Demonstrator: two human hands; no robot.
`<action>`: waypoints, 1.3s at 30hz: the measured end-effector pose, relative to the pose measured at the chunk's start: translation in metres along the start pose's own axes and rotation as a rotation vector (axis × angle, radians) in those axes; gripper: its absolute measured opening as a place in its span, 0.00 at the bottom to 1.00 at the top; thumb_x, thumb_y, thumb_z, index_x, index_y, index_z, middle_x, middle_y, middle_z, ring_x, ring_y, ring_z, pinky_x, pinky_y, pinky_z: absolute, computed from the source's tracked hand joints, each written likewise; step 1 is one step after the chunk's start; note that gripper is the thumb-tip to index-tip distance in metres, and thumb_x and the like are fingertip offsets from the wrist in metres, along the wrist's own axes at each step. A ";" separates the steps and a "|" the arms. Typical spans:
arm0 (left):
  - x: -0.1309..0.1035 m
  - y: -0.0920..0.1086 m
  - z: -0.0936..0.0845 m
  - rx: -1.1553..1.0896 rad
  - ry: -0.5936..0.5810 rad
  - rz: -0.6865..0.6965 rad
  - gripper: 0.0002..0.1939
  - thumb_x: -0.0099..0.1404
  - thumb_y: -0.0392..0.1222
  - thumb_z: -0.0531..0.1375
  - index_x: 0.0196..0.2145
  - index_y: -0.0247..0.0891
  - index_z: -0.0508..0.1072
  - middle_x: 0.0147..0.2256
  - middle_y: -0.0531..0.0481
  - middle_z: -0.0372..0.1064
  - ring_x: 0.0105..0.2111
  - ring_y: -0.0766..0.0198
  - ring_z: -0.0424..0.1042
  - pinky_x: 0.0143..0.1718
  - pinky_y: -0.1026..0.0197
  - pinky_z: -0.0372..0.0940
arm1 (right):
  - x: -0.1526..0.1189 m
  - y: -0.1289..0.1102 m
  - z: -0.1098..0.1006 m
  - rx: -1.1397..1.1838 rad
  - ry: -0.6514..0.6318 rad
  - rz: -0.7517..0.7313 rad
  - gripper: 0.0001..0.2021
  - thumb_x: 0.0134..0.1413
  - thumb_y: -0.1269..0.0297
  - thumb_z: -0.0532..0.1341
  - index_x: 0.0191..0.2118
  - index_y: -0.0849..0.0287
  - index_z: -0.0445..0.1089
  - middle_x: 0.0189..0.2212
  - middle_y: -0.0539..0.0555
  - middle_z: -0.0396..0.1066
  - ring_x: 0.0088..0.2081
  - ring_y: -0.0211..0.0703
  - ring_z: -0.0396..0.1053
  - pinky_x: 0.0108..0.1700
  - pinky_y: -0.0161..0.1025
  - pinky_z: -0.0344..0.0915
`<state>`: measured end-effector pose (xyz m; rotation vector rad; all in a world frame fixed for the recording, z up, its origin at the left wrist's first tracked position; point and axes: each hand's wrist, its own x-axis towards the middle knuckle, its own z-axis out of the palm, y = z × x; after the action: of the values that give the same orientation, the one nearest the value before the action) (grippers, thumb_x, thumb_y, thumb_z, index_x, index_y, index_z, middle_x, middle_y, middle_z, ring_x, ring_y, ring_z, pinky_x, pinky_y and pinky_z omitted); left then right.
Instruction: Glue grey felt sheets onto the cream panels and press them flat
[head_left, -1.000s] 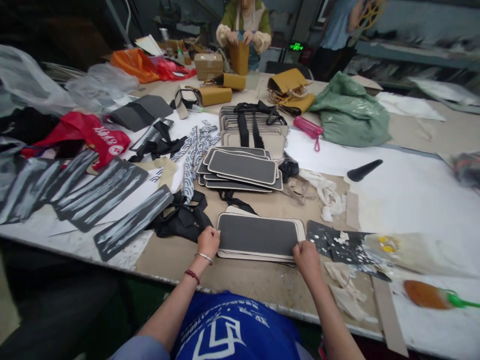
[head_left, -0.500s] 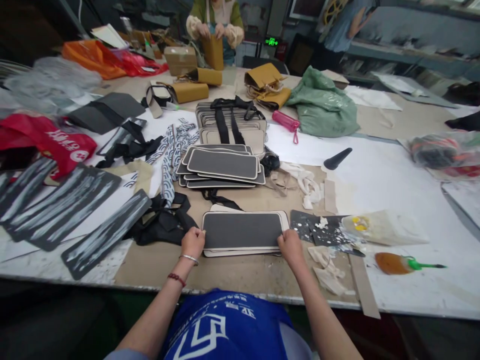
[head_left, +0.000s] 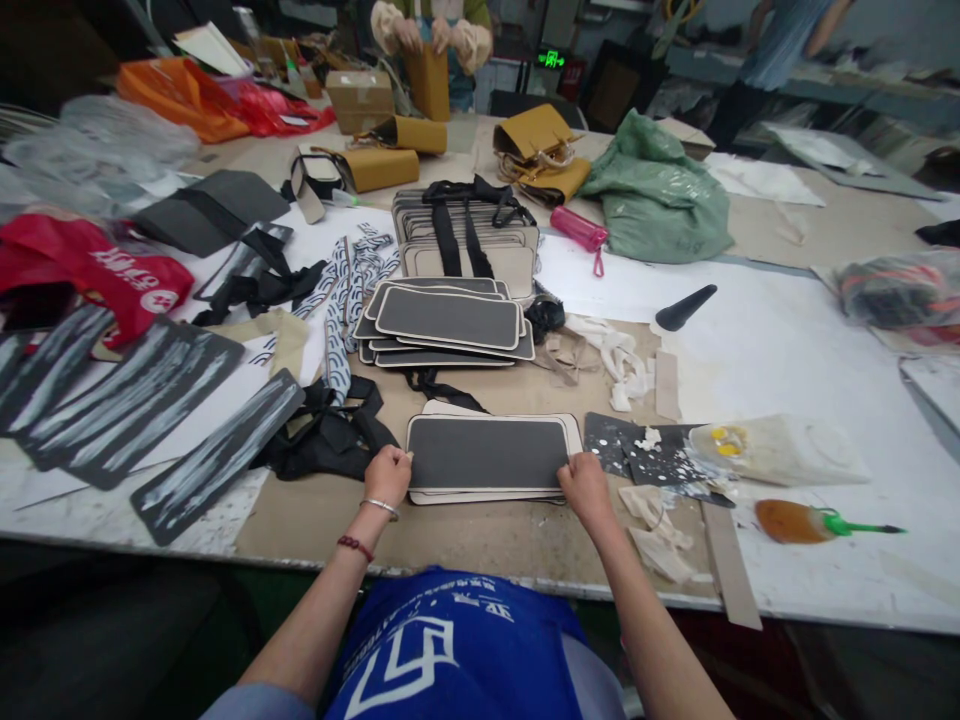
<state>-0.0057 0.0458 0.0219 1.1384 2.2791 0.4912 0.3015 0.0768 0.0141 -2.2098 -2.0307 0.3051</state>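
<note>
A dark grey rectangular panel with rounded corners and a pale border lies across a small stack of similar pale-edged pieces in front of me. My left hand pinches its left end, fingers closed. At the opposite end, my right hand grips the lower right corner, fingers also closed. Just beyond sits a pile of the same grey panels. Behind that pile is a taller stack, its pale side up, with black straps lying over it. A heap of black fabric is beside my left hand.
Grey pieces streaked with white lie at left. On the right are a glue-spotted dark board, an amber bottle with a green nozzle and a dark tapered tool. A co-worker handles a tan piece across the table.
Both hands keep hold of the panel's ends, and it lies in nearly the same place. The view has shifted slightly. The person at the back right appears farther right.
</note>
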 end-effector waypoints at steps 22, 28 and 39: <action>-0.004 -0.003 0.003 -0.094 0.028 0.005 0.10 0.55 0.37 0.56 0.19 0.39 0.60 0.21 0.53 0.64 0.25 0.65 0.65 0.30 0.65 0.57 | 0.002 0.002 0.004 -0.086 0.017 -0.051 0.06 0.45 0.72 0.52 0.21 0.61 0.61 0.22 0.54 0.59 0.28 0.41 0.58 0.30 0.35 0.53; -0.002 -0.011 0.004 -0.202 0.053 -0.012 0.03 0.54 0.35 0.57 0.30 0.35 0.67 0.25 0.51 0.68 0.27 0.66 0.68 0.31 0.66 0.60 | 0.006 0.009 0.012 -0.120 0.024 -0.100 0.08 0.45 0.70 0.52 0.18 0.58 0.58 0.19 0.52 0.56 0.26 0.41 0.58 0.29 0.35 0.53; -0.007 -0.001 -0.001 -0.227 0.034 0.093 0.06 0.59 0.41 0.53 0.28 0.37 0.64 0.24 0.53 0.66 0.25 0.68 0.66 0.29 0.67 0.57 | 0.004 0.005 0.009 -0.127 0.056 -0.107 0.08 0.45 0.71 0.52 0.19 0.59 0.58 0.20 0.55 0.59 0.29 0.44 0.59 0.33 0.37 0.55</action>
<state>-0.0034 0.0393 0.0242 1.1318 2.1400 0.7893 0.3047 0.0803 0.0036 -2.1423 -2.1838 0.1049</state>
